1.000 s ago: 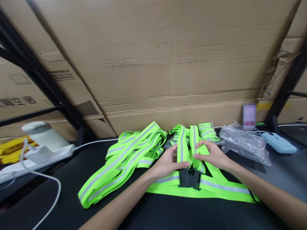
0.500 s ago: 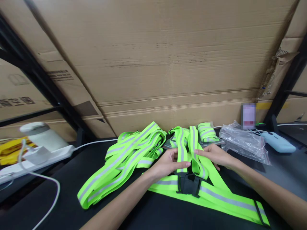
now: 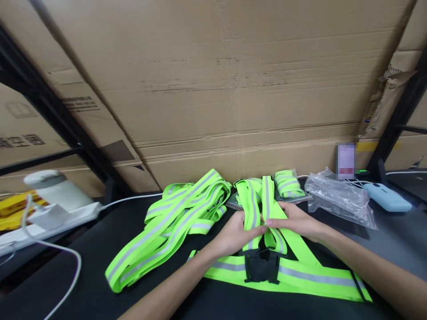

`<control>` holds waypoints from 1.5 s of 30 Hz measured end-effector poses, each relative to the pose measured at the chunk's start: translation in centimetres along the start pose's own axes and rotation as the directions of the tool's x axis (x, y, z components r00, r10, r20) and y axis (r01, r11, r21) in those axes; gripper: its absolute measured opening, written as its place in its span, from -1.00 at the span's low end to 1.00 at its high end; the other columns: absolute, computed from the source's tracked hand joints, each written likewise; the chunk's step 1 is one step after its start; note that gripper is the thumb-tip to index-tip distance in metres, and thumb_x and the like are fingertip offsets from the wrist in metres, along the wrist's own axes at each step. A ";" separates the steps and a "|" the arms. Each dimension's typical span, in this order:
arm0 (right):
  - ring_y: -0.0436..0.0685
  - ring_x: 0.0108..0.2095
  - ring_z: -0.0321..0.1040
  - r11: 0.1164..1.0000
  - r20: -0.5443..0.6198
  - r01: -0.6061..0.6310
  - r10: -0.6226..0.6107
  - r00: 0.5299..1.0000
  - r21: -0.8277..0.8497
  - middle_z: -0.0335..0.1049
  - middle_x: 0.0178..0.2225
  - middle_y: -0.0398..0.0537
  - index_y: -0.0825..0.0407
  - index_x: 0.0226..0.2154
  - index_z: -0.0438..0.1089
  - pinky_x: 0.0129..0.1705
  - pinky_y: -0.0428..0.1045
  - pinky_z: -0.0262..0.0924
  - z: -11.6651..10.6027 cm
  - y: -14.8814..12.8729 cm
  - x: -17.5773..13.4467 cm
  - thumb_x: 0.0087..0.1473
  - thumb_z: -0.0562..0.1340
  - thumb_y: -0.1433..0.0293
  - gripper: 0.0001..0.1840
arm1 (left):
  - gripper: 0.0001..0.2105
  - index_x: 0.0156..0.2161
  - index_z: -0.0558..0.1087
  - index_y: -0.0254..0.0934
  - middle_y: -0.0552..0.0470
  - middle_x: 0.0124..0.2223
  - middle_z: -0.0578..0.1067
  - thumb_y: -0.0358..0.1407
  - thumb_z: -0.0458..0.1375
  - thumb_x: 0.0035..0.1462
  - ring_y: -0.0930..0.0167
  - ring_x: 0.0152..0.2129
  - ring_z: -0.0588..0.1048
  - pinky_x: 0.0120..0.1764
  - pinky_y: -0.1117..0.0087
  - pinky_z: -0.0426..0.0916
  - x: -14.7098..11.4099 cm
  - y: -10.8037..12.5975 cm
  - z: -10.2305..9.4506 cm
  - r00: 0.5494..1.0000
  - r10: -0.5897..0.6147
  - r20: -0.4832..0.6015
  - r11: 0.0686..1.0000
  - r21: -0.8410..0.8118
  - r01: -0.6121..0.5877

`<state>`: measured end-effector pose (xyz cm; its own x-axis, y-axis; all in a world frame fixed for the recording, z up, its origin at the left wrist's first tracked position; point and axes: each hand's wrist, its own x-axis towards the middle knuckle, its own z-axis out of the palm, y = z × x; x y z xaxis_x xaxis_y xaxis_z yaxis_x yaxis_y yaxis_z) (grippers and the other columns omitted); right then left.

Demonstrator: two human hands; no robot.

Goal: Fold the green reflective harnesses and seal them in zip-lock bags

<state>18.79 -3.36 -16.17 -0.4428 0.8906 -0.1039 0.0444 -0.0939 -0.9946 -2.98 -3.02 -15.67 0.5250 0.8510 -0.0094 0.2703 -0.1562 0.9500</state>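
While a big cardboard wall (image 3: 216, 89) stands behind the black worktop (image 3: 100, 240), a heap of green straps (image 3: 167, 222) lies left of a green belt (image 3: 316, 278) (it has a gray stripe) near the front. The left hand (image 3: 233, 233) pinches one green strap (image 3: 252, 205) and the right hand (image 3: 295, 222) another strap (image 3: 276, 238), close together, just behind the black buckle (image 3: 262, 266).

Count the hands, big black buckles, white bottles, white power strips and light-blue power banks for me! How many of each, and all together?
Hands, a left hand and a right hand: 2
Big black side-release buckle: 1
White bottle: 1
White power strip: 1
Light-blue power bank: 1
Total: 6
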 end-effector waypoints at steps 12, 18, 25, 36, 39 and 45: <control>-0.08 -0.80 -0.01 0.900 -0.275 -0.130 0.012 0.961 -0.415 0.17 -0.80 -0.36 0.01 -0.31 0.39 -0.73 -0.15 -0.18 -3.6 0.7 1.0 0.10 0.37 0.26 -0.80 | -0.71 -0.26 0.66 -0.30 -0.06 -0.23 0.68 -0.10 0.34 0.05 0.24 -0.31 0.59 -0.21 0.30 0.43 0.4 -0.5 -0.9 0.978 -0.112 -0.175 0.988 0.082 0.128; -0.05 -0.73 0.06 0.868 -0.207 -0.050 -0.061 0.976 -0.494 0.22 -0.76 -0.25 0.04 -0.36 0.49 -0.64 -0.10 -0.13 -2.6 0.5 0.7 0.26 0.19 0.00 -0.55 | -0.62 -0.32 0.58 -0.31 0.09 -0.51 0.48 0.03 0.24 0.18 0.45 -0.61 0.37 -0.49 0.43 0.24 -0.1 -0.1 -1.1 0.997 -0.077 0.021 0.992 0.101 0.074; 0.00 -0.70 0.10 0.856 -0.243 -0.094 -0.038 0.969 -0.508 0.26 -0.74 -0.22 0.06 -0.27 0.55 -0.61 -0.08 -0.15 -2.2 1.0 1.0 0.09 0.32 -0.09 -0.47 | -0.55 -0.11 0.60 -0.28 0.07 -0.48 0.48 0.09 0.24 0.18 0.43 -0.60 0.42 -0.52 0.45 0.30 -0.6 0.7 -0.2 0.986 -0.128 0.111 0.988 0.098 0.117; -0.05 -0.63 0.07 0.954 -0.295 -0.009 -0.083 0.952 -0.300 0.31 -0.57 -0.27 0.00 -0.28 0.36 -0.59 -0.09 -0.11 -1.7 1.6 1.9 -0.05 0.39 -0.12 -0.43 | -0.54 0.03 0.59 -0.28 -0.11 -0.09 0.64 0.00 0.30 0.16 0.15 -0.14 0.58 -0.11 0.23 0.48 -0.5 0.1 0.4 0.999 -0.023 0.044 0.999 0.050 0.021; 0.00 -0.59 0.21 0.968 -0.264 -0.032 -0.036 0.964 -0.249 0.39 -0.55 -0.19 0.02 -0.27 0.45 -0.57 -0.08 0.01 -1.3 1.3 1.7 -0.03 0.39 -0.12 -0.44 | -0.62 -0.04 0.61 -0.29 -0.09 -0.06 0.64 -0.03 0.27 0.21 0.18 -0.10 0.57 -0.02 0.23 0.44 -0.5 0.8 0.4 0.992 0.019 0.125 1.000 0.007 -0.020; -0.10 -0.73 -0.11 0.958 -0.194 -0.198 0.158 0.968 -0.207 0.06 -0.74 -0.33 0.05 -0.48 0.47 -0.69 -0.12 -0.30 -1.4 0.5 1.3 0.04 0.33 -0.14 -0.43 | -0.63 -0.10 0.57 -0.30 -0.07 -0.06 0.63 0.00 0.18 0.28 0.17 -0.04 0.55 0.09 0.18 0.39 -0.4 1.2 0.6 0.987 0.039 0.159 0.999 -0.002 -0.039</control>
<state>19.47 -1.69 -16.83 -0.2476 0.9338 -0.2581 0.3151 -0.1743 -0.9329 -2.38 -3.88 -14.69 0.6565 0.7540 -0.0219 0.2478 -0.1882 0.9504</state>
